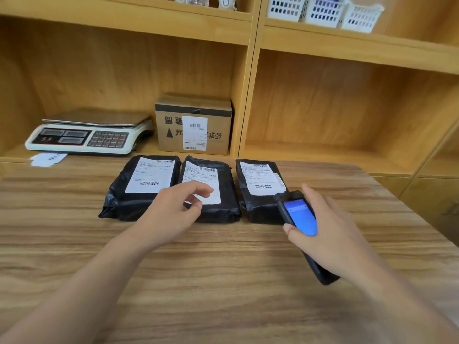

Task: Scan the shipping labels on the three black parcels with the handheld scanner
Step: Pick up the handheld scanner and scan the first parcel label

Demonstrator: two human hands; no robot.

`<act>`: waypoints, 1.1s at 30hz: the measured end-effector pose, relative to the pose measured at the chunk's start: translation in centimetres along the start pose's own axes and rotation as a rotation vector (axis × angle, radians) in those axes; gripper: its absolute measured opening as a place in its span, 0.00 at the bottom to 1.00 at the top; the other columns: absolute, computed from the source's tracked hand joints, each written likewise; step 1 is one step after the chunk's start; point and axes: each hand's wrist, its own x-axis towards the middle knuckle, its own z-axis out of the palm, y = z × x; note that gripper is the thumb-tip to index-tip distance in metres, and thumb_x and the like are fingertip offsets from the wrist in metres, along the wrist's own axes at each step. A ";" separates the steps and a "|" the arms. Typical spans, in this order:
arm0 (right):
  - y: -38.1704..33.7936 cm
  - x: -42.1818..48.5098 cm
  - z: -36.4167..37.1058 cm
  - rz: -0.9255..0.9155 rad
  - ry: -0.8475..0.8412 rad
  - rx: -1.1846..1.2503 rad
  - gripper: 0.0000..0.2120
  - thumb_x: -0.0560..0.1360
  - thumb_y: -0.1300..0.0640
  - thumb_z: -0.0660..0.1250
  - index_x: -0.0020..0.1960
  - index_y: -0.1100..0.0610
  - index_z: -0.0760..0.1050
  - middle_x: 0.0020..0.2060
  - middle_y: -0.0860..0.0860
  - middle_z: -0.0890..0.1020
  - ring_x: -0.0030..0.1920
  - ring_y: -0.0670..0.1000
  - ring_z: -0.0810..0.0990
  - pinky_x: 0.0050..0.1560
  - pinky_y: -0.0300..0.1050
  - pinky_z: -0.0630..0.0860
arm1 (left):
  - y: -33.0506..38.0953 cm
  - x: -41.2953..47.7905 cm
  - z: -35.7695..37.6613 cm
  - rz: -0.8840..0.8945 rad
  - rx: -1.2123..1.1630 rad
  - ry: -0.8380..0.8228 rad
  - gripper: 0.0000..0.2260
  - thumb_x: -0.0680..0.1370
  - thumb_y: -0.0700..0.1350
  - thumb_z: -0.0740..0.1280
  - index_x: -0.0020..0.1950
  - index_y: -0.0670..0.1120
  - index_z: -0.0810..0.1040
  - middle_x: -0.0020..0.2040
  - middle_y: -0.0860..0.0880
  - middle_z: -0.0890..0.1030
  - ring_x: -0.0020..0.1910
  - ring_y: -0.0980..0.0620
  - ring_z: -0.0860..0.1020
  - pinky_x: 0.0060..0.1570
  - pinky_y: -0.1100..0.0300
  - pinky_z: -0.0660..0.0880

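Three black parcels lie side by side on the wooden table, each with a white shipping label on top: the left parcel (139,187), the middle parcel (218,207) and the right parcel (260,189). My left hand (173,207) hovers over the near part of the middle parcel, fingers loosely apart, holding nothing; it hides part of that label. My right hand (330,232) grips the black handheld scanner (298,214), whose blue screen is lit. The scanner's head points at the near right corner of the right parcel.
A wooden shelf unit stands behind the table. On its lower shelf sit a white weighing scale (87,135) and a labelled cardboard box (193,125). A white paper slip (47,158) lies at the shelf's front edge. White baskets (323,11) stand on the upper right shelf.
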 end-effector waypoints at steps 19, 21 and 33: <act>-11.7 9.1 3.6 -0.298 -0.069 0.070 0.43 0.70 0.39 0.67 0.79 0.38 0.48 0.75 0.40 0.63 0.69 0.51 0.68 0.57 0.49 0.70 | -6.4 2.2 -9.2 -0.219 0.405 0.202 0.27 0.77 0.44 0.65 0.74 0.62 0.66 0.62 0.55 0.80 0.61 0.49 0.75 0.61 0.47 0.75; -12.2 9.5 4.1 -0.317 -0.101 0.092 0.44 0.70 0.39 0.67 0.79 0.38 0.48 0.76 0.39 0.61 0.71 0.50 0.67 0.62 0.51 0.70 | -7.2 3.0 -9.8 -0.270 0.453 0.221 0.26 0.76 0.45 0.65 0.74 0.60 0.67 0.64 0.53 0.80 0.65 0.48 0.73 0.63 0.48 0.74; -12.8 11.1 4.7 -0.381 -0.222 0.012 0.45 0.67 0.34 0.67 0.78 0.35 0.46 0.74 0.42 0.66 0.70 0.51 0.68 0.62 0.52 0.71 | -9.7 5.6 -9.6 -0.574 0.318 0.031 0.40 0.73 0.55 0.65 0.81 0.67 0.48 0.59 0.48 0.82 0.57 0.45 0.79 0.61 0.46 0.76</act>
